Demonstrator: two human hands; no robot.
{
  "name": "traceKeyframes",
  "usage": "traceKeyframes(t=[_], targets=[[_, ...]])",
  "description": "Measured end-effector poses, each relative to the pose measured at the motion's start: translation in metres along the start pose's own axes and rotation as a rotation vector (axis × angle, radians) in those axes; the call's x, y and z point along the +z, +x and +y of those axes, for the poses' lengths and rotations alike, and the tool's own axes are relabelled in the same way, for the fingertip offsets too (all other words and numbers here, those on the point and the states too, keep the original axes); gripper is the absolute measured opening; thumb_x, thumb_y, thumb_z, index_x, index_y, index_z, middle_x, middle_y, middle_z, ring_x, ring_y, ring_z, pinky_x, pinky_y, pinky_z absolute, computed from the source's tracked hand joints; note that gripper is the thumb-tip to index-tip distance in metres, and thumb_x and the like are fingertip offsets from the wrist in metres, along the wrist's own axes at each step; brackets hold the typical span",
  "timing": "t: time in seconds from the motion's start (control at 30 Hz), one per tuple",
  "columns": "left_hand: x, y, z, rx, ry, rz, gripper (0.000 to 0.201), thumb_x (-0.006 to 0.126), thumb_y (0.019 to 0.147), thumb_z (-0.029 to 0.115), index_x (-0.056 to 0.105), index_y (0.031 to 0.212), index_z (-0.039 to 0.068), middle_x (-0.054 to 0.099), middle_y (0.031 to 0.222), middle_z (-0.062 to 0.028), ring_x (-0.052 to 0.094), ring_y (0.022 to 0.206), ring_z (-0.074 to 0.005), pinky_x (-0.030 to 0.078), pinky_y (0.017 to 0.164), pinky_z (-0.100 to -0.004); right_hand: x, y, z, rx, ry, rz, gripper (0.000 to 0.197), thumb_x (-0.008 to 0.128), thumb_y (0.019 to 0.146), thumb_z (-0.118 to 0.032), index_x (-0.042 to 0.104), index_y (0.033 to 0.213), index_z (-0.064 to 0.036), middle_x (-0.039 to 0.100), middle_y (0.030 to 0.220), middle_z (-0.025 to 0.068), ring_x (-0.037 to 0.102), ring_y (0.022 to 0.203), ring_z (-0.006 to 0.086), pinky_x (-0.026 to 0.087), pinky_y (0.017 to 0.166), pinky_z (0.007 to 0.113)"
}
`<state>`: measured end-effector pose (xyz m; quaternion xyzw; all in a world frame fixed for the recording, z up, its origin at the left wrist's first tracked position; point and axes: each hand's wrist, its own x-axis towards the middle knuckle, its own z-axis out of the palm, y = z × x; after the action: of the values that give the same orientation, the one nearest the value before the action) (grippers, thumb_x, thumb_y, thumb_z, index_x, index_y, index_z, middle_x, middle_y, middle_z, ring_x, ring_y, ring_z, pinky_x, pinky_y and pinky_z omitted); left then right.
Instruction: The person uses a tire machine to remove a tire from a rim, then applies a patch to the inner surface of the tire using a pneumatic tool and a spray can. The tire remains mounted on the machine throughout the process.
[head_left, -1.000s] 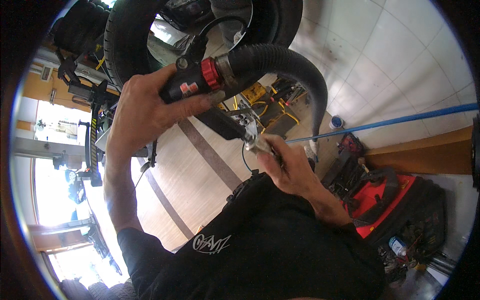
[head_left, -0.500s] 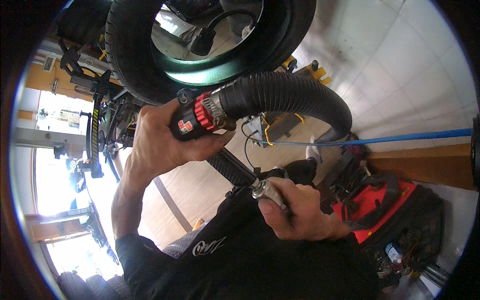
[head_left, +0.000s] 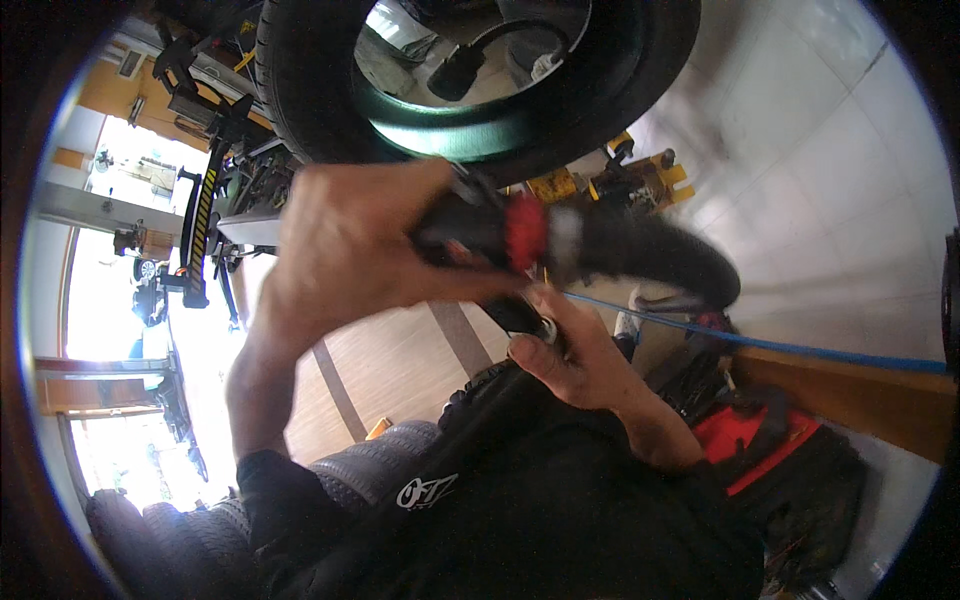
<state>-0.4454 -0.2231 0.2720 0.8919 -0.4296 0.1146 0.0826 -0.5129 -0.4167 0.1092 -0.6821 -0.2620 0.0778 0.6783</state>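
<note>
My left hand (head_left: 345, 250) is wrapped round the black body of an air tool (head_left: 460, 230), blurred by motion. The tool has a red collar, and a thick ribbed black hose (head_left: 650, 255) curves off it to the right. Below the collar, my right hand (head_left: 585, 355) closes round the lower end of the tool's handle, at a metal air hose coupling (head_left: 547, 332) that shows only in part. Just beyond both hands stands a large black tyre (head_left: 610, 110), its inner surface lit greenish-white. A black lamp head (head_left: 458, 72) on a bent arm shows through the tyre's opening.
A blue air hose (head_left: 770, 345) runs across to the right wall. Yellow metal parts (head_left: 655, 180) sit under the tyre. At lower right is a red and black case (head_left: 780, 440). Several tyres (head_left: 385, 455) line the lower left. A yellow-striped black arm (head_left: 205, 225) stands at left.
The air tool has swung right and turned in my left hand, its hose now stretching rightward. My right hand has moved up, closer to my left. The view has shifted, so the tyre appears further right.
</note>
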Motion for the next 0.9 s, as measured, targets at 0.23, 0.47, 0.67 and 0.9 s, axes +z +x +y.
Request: traceKeyframes(t=[0.23, 0.47, 0.67, 0.9], targets=[[0.067, 0.002, -0.003, 0.001, -0.16, 0.019, 0.054, 0.073, 0.074, 0.06, 0.057, 0.081, 0.009, 0.059, 0.063, -0.0016, 0.058, 0.05, -0.0143, 0.046, 0.043, -0.0261, -0.038, 0.02, 0.041, 0.34, 0.134, -0.441, 0.057, 0.067, 0.09, -0.035, 0.043, 0.132, -0.0059, 0.063, 0.105, 0.0104, 0.064, 0.095, 0.0206, 0.053, 0.084, 0.035], [0.12, 0.043, -0.016, 0.055, -0.258, 0.126, 0.063, 0.068, 0.071, 0.07, 0.059, 0.084, 0.009, 0.054, 0.065, -0.0018, 0.055, 0.048, -0.0148, 0.043, 0.041, -0.0284, -0.061, 0.04, 0.117, 0.542, 0.491, -0.448, 0.056, 0.068, 0.088, -0.034, 0.044, 0.131, -0.0074, 0.063, 0.103, 0.0083, 0.064, 0.092, 0.0177, 0.054, 0.081, 0.034], [0.169, 0.064, -0.062, -0.189, -0.309, 0.267, 0.067, 0.074, 0.067, 0.065, 0.064, 0.095, 0.005, 0.063, 0.092, -0.0101, 0.064, 0.076, -0.0222, 0.053, 0.064, -0.0344, -0.097, 0.074, 0.153, 0.495, 0.69, -0.201, 0.051, 0.069, 0.087, -0.034, 0.048, 0.127, -0.0088, 0.063, 0.1, 0.0053, 0.064, 0.087, 0.0142, 0.055, 0.077, 0.032], [0.147, -0.004, -0.1, -0.846, 0.019, 0.547, 0.026, 0.073, 0.074, -0.001, 0.066, 0.099, 0.003, 0.066, 0.104, -0.0108, 0.063, 0.1, -0.0266, 0.05, 0.087, -0.0365, -0.155, 0.205, 0.19, 0.558, 0.107, -0.253, 0.035, 0.064, 0.088, -0.044, 0.064, 0.104, -0.0118, 0.069, 0.093, 0.0055, 0.065, 0.077, 0.0147, 0.055, 0.068, 0.03]])
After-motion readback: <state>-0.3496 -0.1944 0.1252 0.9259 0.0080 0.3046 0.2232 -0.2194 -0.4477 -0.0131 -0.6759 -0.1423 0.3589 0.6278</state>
